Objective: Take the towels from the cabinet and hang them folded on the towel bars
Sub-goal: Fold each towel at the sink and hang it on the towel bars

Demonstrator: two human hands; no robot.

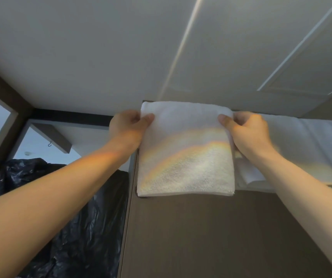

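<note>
A folded white towel [185, 153] hangs flat against the top of a dark brown cabinet panel [211, 237], high up near the ceiling. My left hand [127, 129] pinches its upper left edge, thumb on the front. On the upper right edge my right hand [247, 131] pinches the same way. What the towel hangs over is hidden behind it. To the right, more white towels [305, 149] hang at the same height, partly behind my right forearm.
A white ceiling [121, 57] lies close above the towels. At the left, bulky black plastic bags [76, 227] fill the space beside the panel. A dark wooden frame [2, 109] and a small hook [49, 145] stand at the far left.
</note>
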